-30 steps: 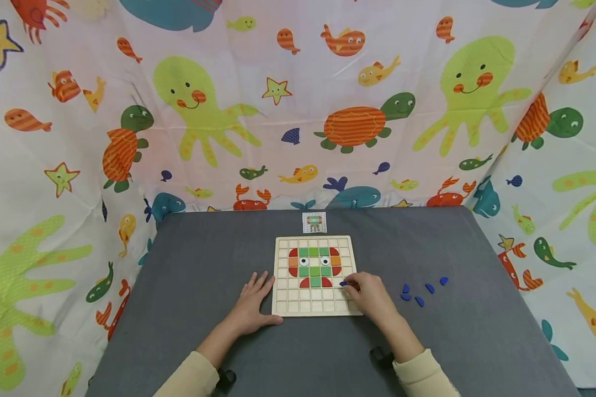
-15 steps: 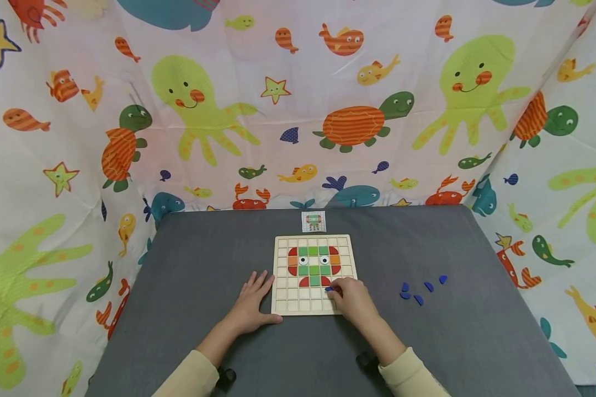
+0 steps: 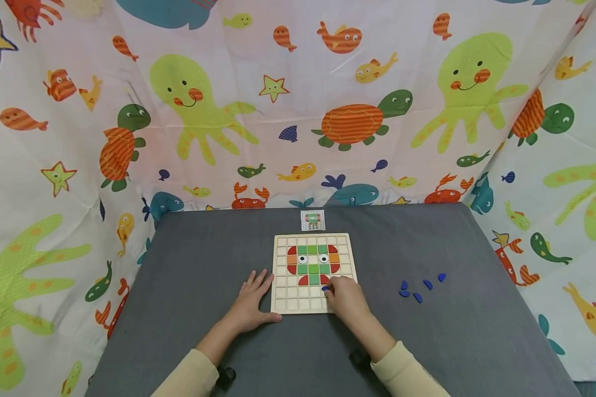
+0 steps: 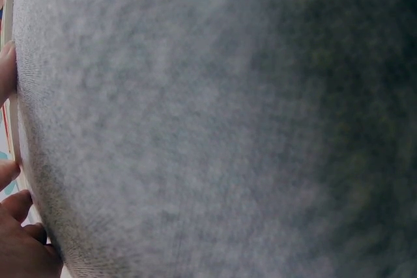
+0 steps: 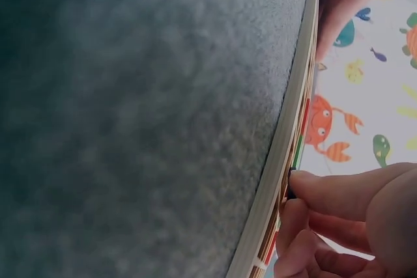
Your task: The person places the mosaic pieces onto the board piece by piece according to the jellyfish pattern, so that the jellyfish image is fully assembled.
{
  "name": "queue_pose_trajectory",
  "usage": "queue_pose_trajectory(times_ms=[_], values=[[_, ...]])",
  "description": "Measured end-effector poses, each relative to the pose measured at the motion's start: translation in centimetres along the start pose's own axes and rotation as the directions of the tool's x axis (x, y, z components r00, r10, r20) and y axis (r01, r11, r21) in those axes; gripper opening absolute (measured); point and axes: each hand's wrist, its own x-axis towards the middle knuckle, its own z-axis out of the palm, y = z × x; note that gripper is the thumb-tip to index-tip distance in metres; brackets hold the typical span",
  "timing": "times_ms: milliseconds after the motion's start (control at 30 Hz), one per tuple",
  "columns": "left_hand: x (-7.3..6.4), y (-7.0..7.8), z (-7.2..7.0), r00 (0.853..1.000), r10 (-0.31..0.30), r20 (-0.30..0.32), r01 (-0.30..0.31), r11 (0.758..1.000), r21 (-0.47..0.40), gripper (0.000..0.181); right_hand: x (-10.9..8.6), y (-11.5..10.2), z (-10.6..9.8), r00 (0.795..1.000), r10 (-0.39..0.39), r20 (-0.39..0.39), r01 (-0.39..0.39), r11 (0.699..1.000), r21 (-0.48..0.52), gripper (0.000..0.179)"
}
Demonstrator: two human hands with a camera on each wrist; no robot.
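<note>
A wooden grid board point(image 3: 285, 304) lies on the grey table, with red, orange and green tiles and two eye tiles forming a face pattern. My right hand point(image 3: 346, 300) pinches a small blue tile point(image 3: 325, 288) between thumb and fingertips, just below the red tile point(image 3: 324, 280) at the pattern's lower right. In the right wrist view, those fingertips point(image 5: 301, 187) sit right at the board's surface with the dark tile edge between them. My left hand point(image 3: 249, 302) rests spread at the board's left edge, fingers straight, thumb at the lower left corner.
Several blue tiles point(image 3: 418, 298) lie loose on the table right of the board. A small picture card point(image 3: 312, 220) with a similar pattern sits behind the board. A sea-animal curtain point(image 3: 288, 66) hangs behind the table.
My right hand has carried the blue tile leftward over the board, from its right side to below the red tile. The left hand stays in place.
</note>
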Motion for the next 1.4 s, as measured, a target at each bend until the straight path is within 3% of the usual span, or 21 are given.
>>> queue_pose_trajectory(times_ms=[333,867,1133,1400], values=[[0.1,-0.1,0.1,1.000,0.017,-0.022,-0.017,1.000,-0.001,0.111,0.4,-0.5,0.3,1.000,0.001,-0.005,-0.001,0.999,-0.049,0.011],[0.1,-0.2,0.1,1.000,-0.004,-0.009,0.004,1.000,-0.001,0.112,0.7,-0.3,0.2,0.999,0.042,0.029,-0.042,0.999,-0.017,0.014],[0.1,-0.2,0.1,1.000,0.003,-0.012,-0.003,1.000,-0.003,0.111,0.5,1.5,-1.8,0.997,0.074,0.026,-0.074,0.997,-0.012,0.010],[0.1,-0.2,0.1,1.000,0.000,-0.003,0.000,1.000,-0.002,0.112,0.0,4.5,-4.6,0.986,0.169,0.007,-0.168,0.985,-0.050,0.014]])
